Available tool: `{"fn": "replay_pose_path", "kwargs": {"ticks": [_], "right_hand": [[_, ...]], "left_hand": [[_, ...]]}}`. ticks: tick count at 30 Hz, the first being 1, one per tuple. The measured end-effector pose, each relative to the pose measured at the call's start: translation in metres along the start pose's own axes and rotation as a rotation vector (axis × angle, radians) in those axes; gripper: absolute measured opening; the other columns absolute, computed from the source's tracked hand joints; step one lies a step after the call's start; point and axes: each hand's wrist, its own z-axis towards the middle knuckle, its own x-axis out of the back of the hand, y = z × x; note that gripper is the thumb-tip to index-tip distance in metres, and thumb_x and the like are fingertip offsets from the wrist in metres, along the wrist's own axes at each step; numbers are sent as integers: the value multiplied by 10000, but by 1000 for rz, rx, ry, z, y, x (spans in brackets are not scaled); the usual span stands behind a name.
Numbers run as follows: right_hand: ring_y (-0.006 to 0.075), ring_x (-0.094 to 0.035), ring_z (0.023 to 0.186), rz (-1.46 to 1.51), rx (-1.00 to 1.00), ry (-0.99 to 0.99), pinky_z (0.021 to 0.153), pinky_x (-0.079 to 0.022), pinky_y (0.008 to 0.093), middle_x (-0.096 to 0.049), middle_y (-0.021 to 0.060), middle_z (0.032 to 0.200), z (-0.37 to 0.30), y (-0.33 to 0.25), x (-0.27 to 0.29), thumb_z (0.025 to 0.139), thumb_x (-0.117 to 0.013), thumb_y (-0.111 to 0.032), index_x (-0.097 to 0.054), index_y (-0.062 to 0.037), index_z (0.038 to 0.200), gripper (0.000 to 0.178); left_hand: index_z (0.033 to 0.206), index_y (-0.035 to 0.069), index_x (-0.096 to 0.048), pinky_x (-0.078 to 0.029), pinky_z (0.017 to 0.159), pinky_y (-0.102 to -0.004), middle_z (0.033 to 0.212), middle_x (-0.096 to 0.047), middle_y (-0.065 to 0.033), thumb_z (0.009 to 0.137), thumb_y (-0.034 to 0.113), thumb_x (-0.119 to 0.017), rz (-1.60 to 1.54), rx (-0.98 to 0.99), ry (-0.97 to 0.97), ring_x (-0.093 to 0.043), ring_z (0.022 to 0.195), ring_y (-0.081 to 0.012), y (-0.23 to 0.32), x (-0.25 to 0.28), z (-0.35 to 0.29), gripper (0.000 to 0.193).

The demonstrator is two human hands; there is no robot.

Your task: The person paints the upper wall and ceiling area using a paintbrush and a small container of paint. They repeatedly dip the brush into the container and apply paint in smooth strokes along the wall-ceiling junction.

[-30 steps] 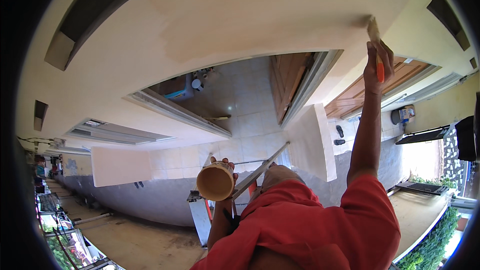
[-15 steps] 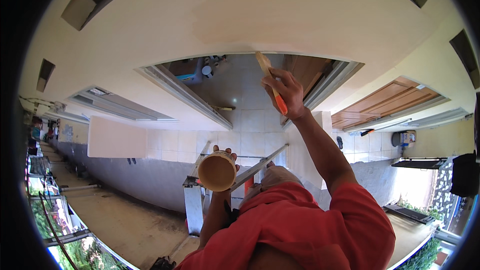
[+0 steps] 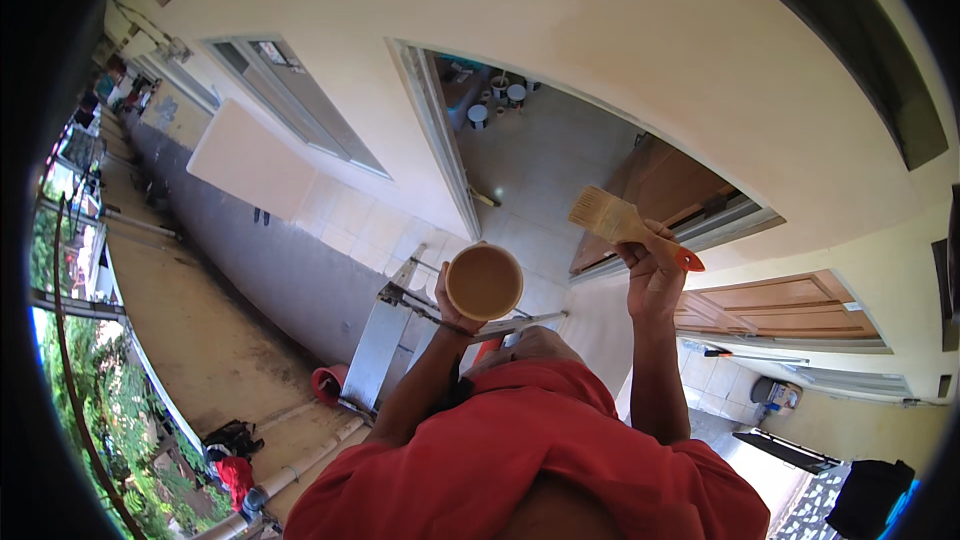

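Ideally, keep the round paint pot (image 3: 484,282) level & wipe excess off the flat, wide-bristled paintbrush (image 3: 618,221) at the pot's rim (image 3: 521,285) before any wall (image 3: 610,30) contact — this should limit drips. R hand (image 3: 653,275): thumb & fingers pinching the orange-tipped handle (image 3: 690,260) near the bristle end; brush held in front of the doorway (image 3: 545,150), bristles (image 3: 593,209) pointing L, apparently clear of pot & wall. L hand (image 3: 455,310): curled against the pot's side, supporting it — far-side fingers hidden, so full wrap can't be confirmed.

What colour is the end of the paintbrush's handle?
The handle's end is orange, showing best in the head view.
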Motion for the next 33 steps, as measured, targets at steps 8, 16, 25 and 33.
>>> {"fn": "replay_pose_path", "kwargs": {"ticks": [8, 16, 25, 33], "right_hand": [[230, -747, 945, -5, 46, -35, 857, -635, 399, -723, 122, 1122, -33, -22, -48, 1070, -687, -237, -662, -42, 1229, 253], [165, -715, 916, -853, 213, -60, 738, -604, 311, -723, 86, 1066, -38, 11, -18, 1043, -767, -264, -724, -20, 1138, 265], [411, -727, 951, -1670, 323, -548, 770, -567, 519, -705, 164, 1010, -39, 93, 9, 979, -807, -343, -731, -149, 1165, 280], [318, -730, 746, -1110, 36, -849, 619, -530, 456, -730, 111, 869, -58, 224, -60, 1081, -692, -275, -634, -113, 1125, 177]], "left_hand": [[1502, 108, -615, -394, 1227, -648, 1550, -601, -173, 1004, 640, -605, -196, 154, -131, -546, 1445, -412, 6, 5, -12, 729], [1464, 117, -644, -482, 1165, -629, 1488, -650, -148, 1052, 605, -541, -123, 90, -165, -606, 1385, -388, 2, -11, -21, 647], [1472, 78, -631, -473, 1172, -638, 1513, -629, -193, 1051, 599, -571, -264, -27, -167, -601, 1392, -413, 18, 0, -58, 673], [1463, 83, -642, -472, 1183, -609, 1486, -652, -181, 1044, 589, -597, -213, -372, -236, -623, 1371, -382, 42, -42, -149, 658]]}}
